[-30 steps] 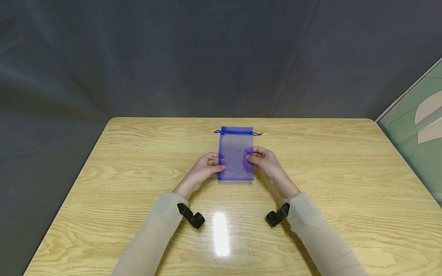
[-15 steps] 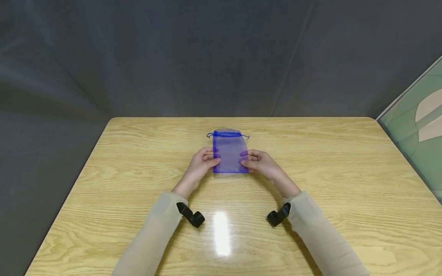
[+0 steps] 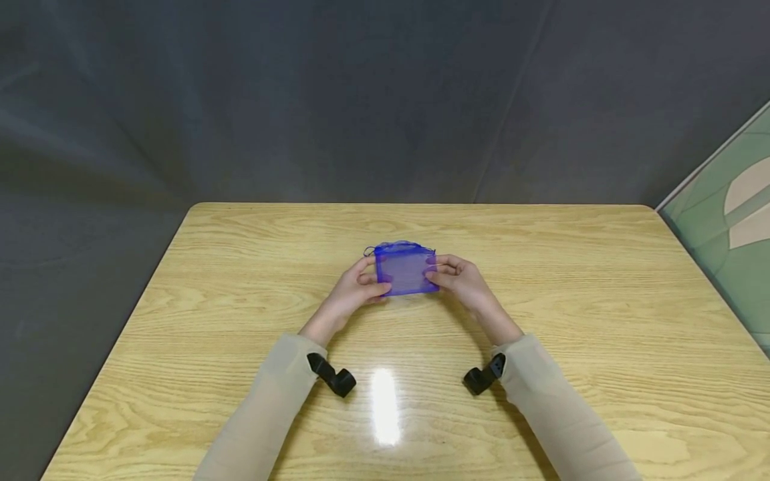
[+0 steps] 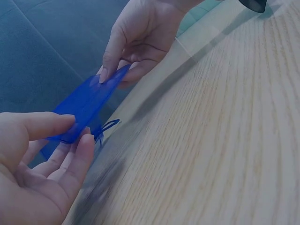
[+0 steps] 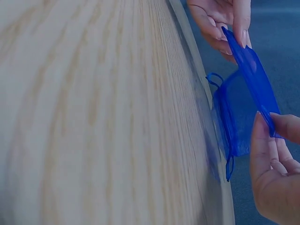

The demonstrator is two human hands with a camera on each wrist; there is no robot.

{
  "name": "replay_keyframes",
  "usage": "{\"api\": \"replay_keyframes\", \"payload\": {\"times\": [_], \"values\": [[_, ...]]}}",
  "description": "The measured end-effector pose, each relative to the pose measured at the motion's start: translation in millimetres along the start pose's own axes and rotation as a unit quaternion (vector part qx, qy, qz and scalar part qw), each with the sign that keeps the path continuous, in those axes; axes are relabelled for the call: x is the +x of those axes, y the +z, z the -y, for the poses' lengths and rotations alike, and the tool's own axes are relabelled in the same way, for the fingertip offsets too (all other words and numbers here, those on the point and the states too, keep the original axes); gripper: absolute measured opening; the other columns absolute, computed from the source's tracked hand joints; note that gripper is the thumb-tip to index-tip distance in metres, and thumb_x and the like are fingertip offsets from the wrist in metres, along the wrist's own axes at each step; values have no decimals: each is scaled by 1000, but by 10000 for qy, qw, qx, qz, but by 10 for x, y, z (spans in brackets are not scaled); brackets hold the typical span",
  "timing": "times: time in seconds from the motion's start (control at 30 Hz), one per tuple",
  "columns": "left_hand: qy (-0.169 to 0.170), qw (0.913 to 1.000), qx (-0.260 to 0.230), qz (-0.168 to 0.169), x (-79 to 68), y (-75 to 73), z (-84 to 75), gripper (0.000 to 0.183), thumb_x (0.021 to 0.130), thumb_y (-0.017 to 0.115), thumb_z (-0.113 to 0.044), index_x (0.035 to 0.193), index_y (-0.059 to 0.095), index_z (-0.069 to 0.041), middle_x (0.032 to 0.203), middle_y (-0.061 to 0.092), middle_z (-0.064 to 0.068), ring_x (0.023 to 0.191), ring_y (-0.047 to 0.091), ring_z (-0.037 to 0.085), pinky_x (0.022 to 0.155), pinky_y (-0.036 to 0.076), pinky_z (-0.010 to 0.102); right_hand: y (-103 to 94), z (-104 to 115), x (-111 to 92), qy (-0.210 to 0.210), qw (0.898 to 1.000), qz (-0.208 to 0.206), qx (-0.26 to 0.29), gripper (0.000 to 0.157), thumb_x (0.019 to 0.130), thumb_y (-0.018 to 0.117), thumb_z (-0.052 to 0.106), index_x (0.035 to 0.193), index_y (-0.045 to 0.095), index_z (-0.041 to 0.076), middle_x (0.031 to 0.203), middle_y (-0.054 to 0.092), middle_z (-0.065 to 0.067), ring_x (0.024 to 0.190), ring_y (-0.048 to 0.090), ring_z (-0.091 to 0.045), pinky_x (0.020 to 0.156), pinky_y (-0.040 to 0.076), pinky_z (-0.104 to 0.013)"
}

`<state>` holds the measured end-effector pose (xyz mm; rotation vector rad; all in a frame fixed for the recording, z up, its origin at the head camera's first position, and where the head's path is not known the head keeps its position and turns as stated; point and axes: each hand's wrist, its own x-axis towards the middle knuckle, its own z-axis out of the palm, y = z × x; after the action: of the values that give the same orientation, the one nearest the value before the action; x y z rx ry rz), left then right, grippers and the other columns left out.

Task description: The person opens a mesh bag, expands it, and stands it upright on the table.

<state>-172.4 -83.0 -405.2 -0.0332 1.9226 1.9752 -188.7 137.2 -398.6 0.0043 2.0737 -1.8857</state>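
A sheer blue drawstring pouch is held up above the table between both hands. My left hand pinches its left edge between thumb and fingers, while my right hand pinches the right edge. In the right wrist view the pouch is bent, its drawstring end hanging down on the far side, with a cord loop at each side. The left wrist view shows the pouch's near part stretched between the two hands, and a cord loop beneath it. Nothing can be seen inside the pouch.
The wood-grain table spreads out around the hands. A dark curtain stands behind its far edge, and a green and beige panel is at the right. Each sleeve carries a small black camera.
The pouch's drawstring end has dropped away and folded down behind, so the pouch looks shorter. Both hands moved slightly left and then back right, keeping their grip.
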Motion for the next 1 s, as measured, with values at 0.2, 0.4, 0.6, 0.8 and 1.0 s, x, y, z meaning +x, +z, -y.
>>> {"api": "replay_keyframes", "payload": {"times": [0.2,0.4,0.6,0.8,1.0], "values": [[-24,10000,-60,-2,0,-7,4,66,89,60,3,147,33,-12,116,62,22,79,64,7,86,58,31,-1,10,-1,-1,9998,-152,86,34,91,58,1,123,51,-8,77,63,19,71,60,3,65,52,-13],[-12,9998,-140,-117,14,-7,13,64,89,60,4,146,34,-10,117,61,20,79,63,6,85,58,29,1,7,7,49,9998,-195,84,32,92,58,2,122,51,-6,77,63,19,70,59,4,65,51,-12],[70,9992,-255,-306,29,-1,26,57,88,60,7,140,42,-5,110,62,16,79,63,8,84,58,27,5,4,20,102,9997,-139,184,27,92,57,1,119,53,-4,76,64,18,71,60,4,67,53,-12],[164,9979,-314,-540,27,-2,30,51,87,60,8,135,47,-2,105,63,12,77,63,7,84,58,27,7,1,8,12,9999,133,43,37,92,56,0,127,47,-11,79,63,15,75,61,3,73,55,-13],[287,9968,-337,-672,30,-5,30,45,88,59,6,132,49,1,108,63,14,79,63,6,87,58,28,15,-25,11,-99,9993,364,-36,43,91,56,-2,130,43,-14,84,61,13,80,61,2,81,55,-14]]}}
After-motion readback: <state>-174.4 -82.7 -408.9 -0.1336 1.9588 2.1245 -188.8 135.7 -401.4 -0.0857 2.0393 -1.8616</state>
